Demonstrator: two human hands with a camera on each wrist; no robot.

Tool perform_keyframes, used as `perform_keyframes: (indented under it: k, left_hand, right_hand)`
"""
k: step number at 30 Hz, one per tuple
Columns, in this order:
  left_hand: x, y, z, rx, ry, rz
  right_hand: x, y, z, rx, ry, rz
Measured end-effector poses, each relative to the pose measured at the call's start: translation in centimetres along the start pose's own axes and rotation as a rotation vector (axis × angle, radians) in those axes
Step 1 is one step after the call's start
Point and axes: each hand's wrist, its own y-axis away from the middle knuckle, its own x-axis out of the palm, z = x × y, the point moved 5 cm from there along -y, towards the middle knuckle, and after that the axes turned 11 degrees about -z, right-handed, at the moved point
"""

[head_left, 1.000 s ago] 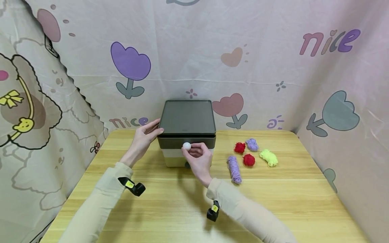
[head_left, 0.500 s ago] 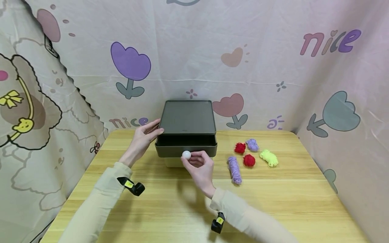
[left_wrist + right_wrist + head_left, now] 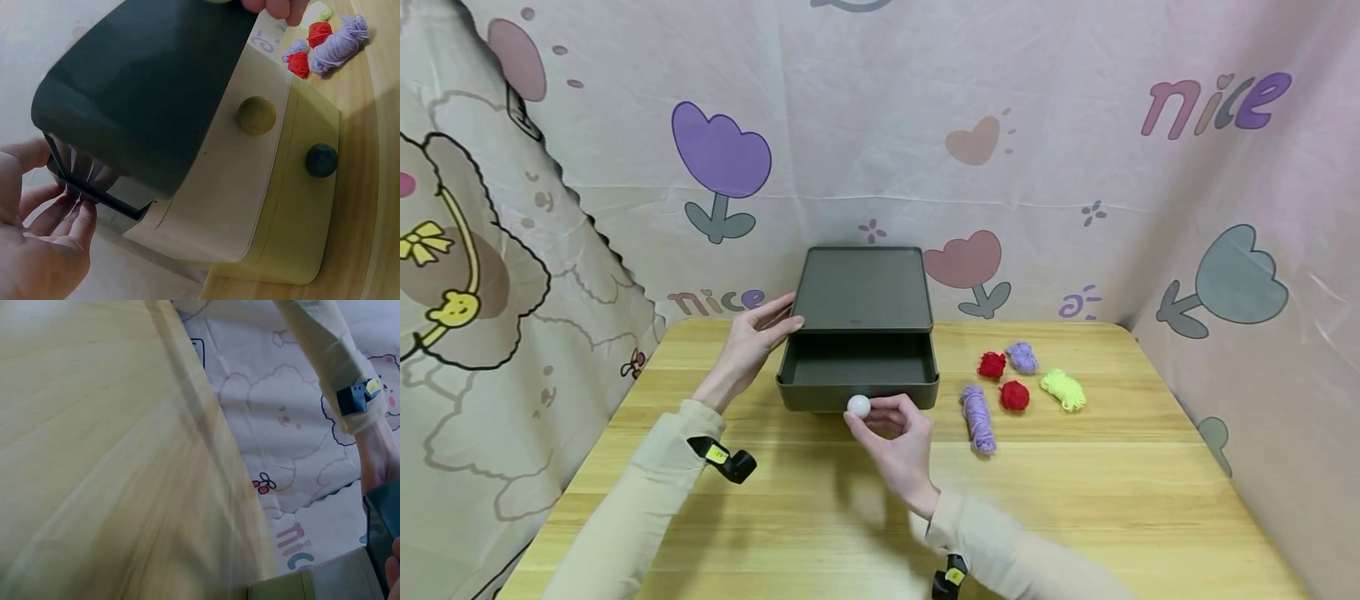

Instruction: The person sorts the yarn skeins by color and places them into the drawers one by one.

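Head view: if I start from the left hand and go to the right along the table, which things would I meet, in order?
Left hand, open grey drawer, long purple yarn bundle, nearer red yarn ball, yellow-green yarn bundle.

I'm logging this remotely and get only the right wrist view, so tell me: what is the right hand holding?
Observer: The right hand pinches the white knob on the front of the top drawer.

Operator: My picture shows no knobs. What's on the yellow drawer at the bottom?

Observer: A dark round knob, seen in the left wrist view.

Operator: And off to the person's right?

Observer: Five yarn bundles lie on the table: two red, two purple, one yellow-green.
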Motion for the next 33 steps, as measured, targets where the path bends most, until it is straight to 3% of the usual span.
perform_keyframes:
  k: [8, 14, 28, 33]
  left_hand:
    - [0.1, -0.1, 0.3, 0.003, 0.024, 0.008]
    - [0.1, -0.1, 0.5, -0.002, 0.044, 0.036]
    - [-0.3, 0.1, 0.7, -0.003, 0.001, 0.09]
    - [-0.3, 0.1, 0.7, -0.02, 0.029, 0.121]
  right_hand:
    - [-0.6, 1.0, 0.5, -0.065, -0.015, 0.018]
    - [-1.0, 1.4, 0.7, -0.03, -0.021, 0.032]
    - [-1.3, 1.7, 0.7, -0.047, 0.002, 0.037]
    - [-1.4, 1.6, 0.7, -0.047, 0.019, 0.036]
